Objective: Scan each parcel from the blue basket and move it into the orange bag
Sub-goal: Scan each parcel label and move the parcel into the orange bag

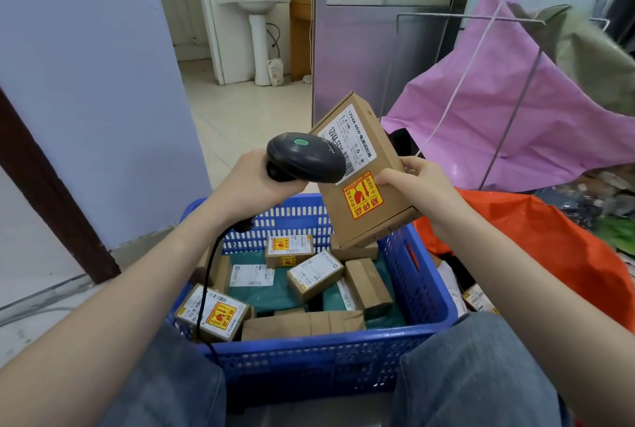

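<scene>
Nearest, the blue basket [426, 292] at 6 o'clock holds loose parcels. Above it, the left hand [256, 187] wraps its grip round a black scanner [305, 156]. The right hand [417, 186] pinches a cardboard parcel [360, 182], tilted. The orange bag [536, 241] lies at 3 o'clock.

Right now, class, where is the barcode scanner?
In the head view, the barcode scanner sits centre frame in the left hand, above the blue basket, its head against the cardboard parcel held by the right hand.
</scene>
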